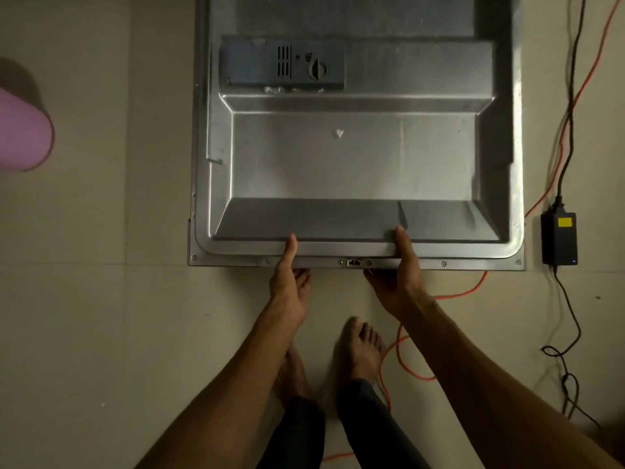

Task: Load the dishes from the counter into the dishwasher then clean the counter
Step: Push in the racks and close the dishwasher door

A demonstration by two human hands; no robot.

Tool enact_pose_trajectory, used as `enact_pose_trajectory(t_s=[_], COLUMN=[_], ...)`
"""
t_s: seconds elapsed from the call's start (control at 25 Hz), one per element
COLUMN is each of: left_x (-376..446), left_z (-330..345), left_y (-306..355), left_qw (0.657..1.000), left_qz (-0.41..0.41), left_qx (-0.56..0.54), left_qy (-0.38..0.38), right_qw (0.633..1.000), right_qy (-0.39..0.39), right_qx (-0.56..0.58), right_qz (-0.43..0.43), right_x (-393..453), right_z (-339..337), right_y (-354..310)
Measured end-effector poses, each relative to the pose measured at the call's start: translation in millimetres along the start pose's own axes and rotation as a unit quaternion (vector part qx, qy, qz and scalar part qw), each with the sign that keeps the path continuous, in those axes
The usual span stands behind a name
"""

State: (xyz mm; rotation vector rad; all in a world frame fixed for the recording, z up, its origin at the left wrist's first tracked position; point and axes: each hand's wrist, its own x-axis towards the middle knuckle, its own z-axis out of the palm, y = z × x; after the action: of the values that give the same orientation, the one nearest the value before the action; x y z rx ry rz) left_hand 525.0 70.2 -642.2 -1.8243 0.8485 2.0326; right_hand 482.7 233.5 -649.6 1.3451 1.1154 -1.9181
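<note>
Both forearms are reached forward from the near edge, and the near rim of the dishwasher door (358, 157) — dropped flat open — is gripped by both hands. On the left hand (291, 282) and the right hand (402, 275) alike, the thumb is laid on top and the fingers are curled beneath. The rim's long axis runs left to right, directly ahead, and neither hand is nearer. No dishes are seen.

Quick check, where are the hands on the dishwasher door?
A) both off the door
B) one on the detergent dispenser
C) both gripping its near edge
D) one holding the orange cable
C: the left hand and right hand both grip the near edge of the open dishwasher door, thumbs on top.
</note>
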Motion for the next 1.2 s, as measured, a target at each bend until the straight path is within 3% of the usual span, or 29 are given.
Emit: enact_pose_trajectory(t_s=[0.12,0.32,0.6,0.72,0.88,0.96,1.04,1.08,1.16,1.2], left_x=[2,-23,-184,-247,-330,-363,-395,-406,-415,-414], left_z=[2,7,46,72,109,123,136,143,161,176], left_y=[2,3,49,85,141,169,201,219,258,281], left_qw=[0.995,0.994,0.990,0.985,0.977,0.962,0.915,0.855,0.643,0.533], left_qz=[0.027,0.052,0.078,0.091,0.176,0.266,0.401,0.505,0.706,0.746], left_qx=[-0.092,-0.092,-0.102,-0.117,-0.108,-0.064,0.040,0.114,0.293,0.393], left_qy=[-0.031,0.003,0.059,0.088,0.051,0.014,0.009,0.025,0.056,0.065], right_qw=[0.998,0.998,0.995,0.992,0.981,0.975,0.962,0.953,0.925,0.909], right_qy=[0.014,0.014,0.039,0.010,0.006,-0.038,-0.077,-0.095,-0.126,-0.134], right_qx=[0.055,0.041,0.016,0.002,0.011,0.014,-0.003,-0.019,-0.086,-0.139], right_qz=[-0.029,-0.049,-0.094,-0.124,-0.192,-0.219,-0.264,-0.288,-0.347,-0.369], right_x=[4,-20,-174,-251,-330,-358,-383,-390,-399,-398], right_z=[3,7,60,90,138,164,193,207,232,242], right_y=[7,3,-59,-100,-169,-208,-247,-267,-301,-318])
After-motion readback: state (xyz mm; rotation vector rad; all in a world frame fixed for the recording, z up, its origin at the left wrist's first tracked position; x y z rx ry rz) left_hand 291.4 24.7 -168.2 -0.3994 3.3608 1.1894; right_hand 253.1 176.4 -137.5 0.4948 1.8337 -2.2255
